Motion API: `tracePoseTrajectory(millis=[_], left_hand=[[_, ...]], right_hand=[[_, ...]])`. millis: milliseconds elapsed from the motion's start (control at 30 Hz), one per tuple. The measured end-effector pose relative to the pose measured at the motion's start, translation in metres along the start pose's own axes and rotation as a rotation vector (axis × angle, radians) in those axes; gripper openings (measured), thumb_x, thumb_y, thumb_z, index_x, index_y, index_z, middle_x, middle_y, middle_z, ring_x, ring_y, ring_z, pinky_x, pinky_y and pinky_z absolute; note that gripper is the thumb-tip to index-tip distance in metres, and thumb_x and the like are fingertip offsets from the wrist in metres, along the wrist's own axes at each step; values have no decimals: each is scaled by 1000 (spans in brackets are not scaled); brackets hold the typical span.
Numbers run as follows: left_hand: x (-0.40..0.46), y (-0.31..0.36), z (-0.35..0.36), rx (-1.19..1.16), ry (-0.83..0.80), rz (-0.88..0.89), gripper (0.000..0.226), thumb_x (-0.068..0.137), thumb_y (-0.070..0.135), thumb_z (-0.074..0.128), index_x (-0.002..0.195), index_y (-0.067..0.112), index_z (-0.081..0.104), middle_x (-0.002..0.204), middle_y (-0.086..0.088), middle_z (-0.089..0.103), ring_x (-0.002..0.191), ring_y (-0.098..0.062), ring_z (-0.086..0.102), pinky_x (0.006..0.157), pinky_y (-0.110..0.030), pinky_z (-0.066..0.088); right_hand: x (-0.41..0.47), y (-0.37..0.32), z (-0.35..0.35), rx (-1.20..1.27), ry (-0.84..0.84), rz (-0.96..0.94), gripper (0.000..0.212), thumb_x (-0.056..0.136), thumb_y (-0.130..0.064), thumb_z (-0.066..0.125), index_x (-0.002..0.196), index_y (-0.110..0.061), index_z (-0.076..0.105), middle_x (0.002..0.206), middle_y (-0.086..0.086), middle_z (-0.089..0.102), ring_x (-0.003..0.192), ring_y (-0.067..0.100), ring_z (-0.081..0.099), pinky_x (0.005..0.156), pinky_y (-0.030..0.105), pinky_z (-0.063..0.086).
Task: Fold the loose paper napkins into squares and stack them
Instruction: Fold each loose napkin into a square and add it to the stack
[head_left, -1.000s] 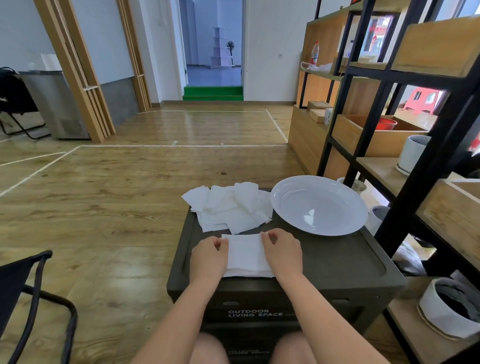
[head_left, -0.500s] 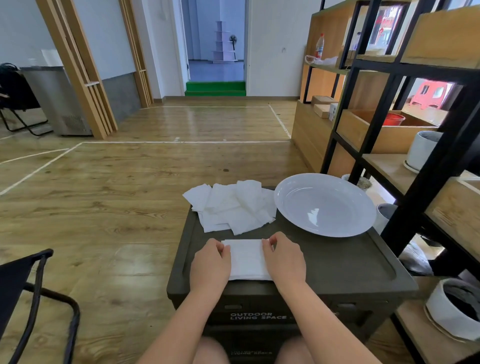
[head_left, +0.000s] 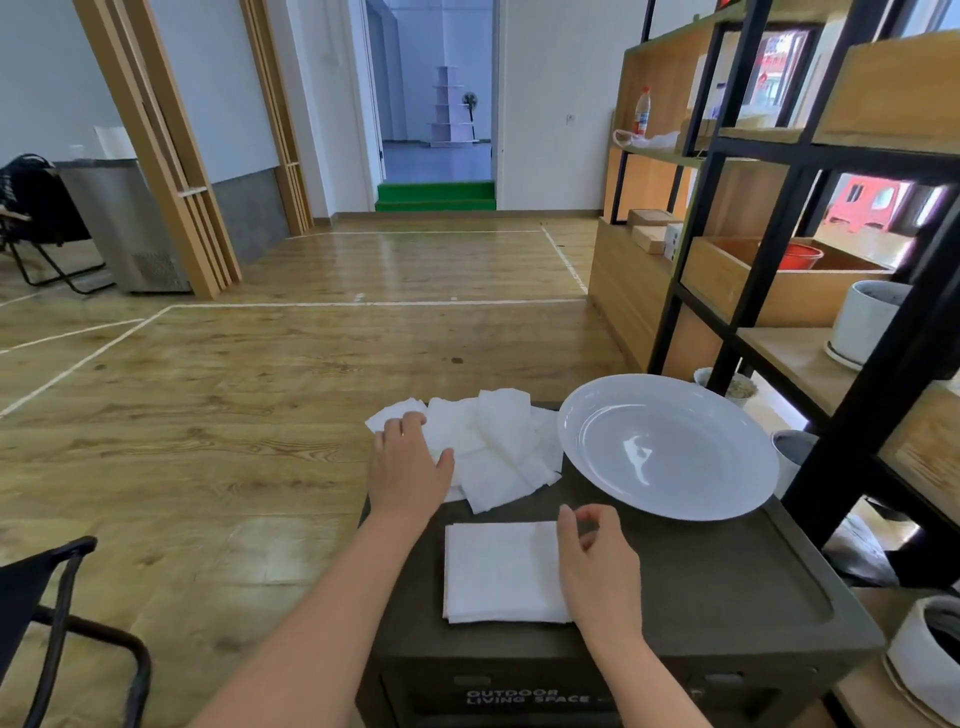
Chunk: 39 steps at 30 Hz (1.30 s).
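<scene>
text: "OUTDOOR LIVING SPACE" | on: front of dark storage box (head_left: 524, 696)

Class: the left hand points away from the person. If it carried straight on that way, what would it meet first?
The left hand already reaches the loose napkin pile; its fingertips lie on the pile's left edge, so it likely meets more napkin first.

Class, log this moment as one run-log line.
left hand: on loose napkin pile | right hand: beside folded napkin, holding nothing | white plate: empty

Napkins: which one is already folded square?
The folded napkin nearest the person, beside the right hand. It lies flat with straight edges; the loose napkins under the left hand are a rumpled, overlapping pile.
</scene>
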<state>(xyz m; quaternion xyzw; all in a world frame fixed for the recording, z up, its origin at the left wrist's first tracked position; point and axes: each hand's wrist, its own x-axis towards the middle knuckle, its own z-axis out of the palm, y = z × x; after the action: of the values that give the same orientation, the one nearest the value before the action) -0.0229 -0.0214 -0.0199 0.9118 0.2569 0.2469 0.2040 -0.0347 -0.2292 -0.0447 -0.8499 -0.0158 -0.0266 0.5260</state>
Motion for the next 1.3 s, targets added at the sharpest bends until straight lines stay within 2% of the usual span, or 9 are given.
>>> tracePoseTrajectory(millis=[133, 300, 567, 633, 733, 833, 967, 1100, 1300], left_hand=[[25, -10, 13, 134, -144, 40, 42, 89, 40, 55, 124, 17, 53, 117, -4, 58, 107, -23, 50, 79, -29, 40], [29, -14, 14, 87, -41, 54, 31, 99, 29, 38, 101, 14, 65, 90, -6, 69, 77, -21, 53, 58, -29, 34], [2, 12, -34, -301, 152, 97, 43, 100, 26, 41, 58, 17, 35, 49, 7, 30, 48, -15, 29, 45, -30, 17], [-7, 15, -41, -405, 136, 116, 44, 100, 29, 42, 59, 13, 35, 51, 5, 29, 49, -13, 26, 45, -25, 18], [-24, 19, -46, -655, -33, 39, 40, 100, 33, 43, 78, 1, 57, 68, -6, 51, 64, -15, 45, 60, -27, 38], [-44, 27, -47, -969, -221, -170, 27, 100, 30, 43, 89, 23, 66, 94, 3, 67, 83, -10, 60, 69, -23, 50], [-66, 33, -33, -1042, -316, -362, 23, 100, 32, 41, 108, 22, 60, 109, 2, 62, 99, -15, 59, 82, -32, 53], [-83, 29, -21, -953, -322, -353, 25, 100, 36, 38, 90, 29, 60, 101, 7, 62, 93, -12, 57, 75, -28, 47], [-95, 15, -4, -903, -175, -308, 31, 100, 35, 38, 76, 32, 58, 86, 3, 61, 84, -19, 59, 69, -27, 47]], right_hand=[[1, 2, 0, 43, -14, 7, 13, 93, -42, 49, 84, -33, 48, 67, -3, 57, 62, 8, 55, 52, 18, 36], [7, 6, 0, 74, -2, -9, 12, 94, -40, 49, 84, -33, 50, 60, -3, 54, 57, 8, 53, 52, 19, 37], [5, 3, -1, 74, 2, -22, 10, 96, -38, 47, 85, -37, 48, 81, -16, 59, 76, 0, 56, 59, 10, 35], [4, 4, -3, 97, 9, -23, 13, 95, -37, 48, 82, -38, 49, 82, -18, 58, 76, -1, 56, 60, 10, 35], [3, 2, -5, 165, 1, -56, 13, 95, -34, 49, 83, -37, 53, 82, -16, 61, 78, 0, 57, 63, 11, 37], [0, -1, -9, 237, -58, -91, 10, 94, -35, 49, 93, -33, 59, 89, -11, 64, 83, 5, 60, 70, 20, 45], [-3, -8, -16, 295, -192, -98, 24, 95, -39, 49, 104, -23, 65, 86, -13, 63, 72, -5, 59, 59, 10, 45], [-5, -4, -22, 299, -209, -30, 21, 94, -35, 55, 79, -26, 66, 73, -10, 64, 67, -1, 58, 62, 16, 43], [-1, 5, -21, 315, -151, -36, 13, 94, -27, 55, 86, -25, 65, 81, -2, 67, 75, 12, 60, 65, 20, 44]])
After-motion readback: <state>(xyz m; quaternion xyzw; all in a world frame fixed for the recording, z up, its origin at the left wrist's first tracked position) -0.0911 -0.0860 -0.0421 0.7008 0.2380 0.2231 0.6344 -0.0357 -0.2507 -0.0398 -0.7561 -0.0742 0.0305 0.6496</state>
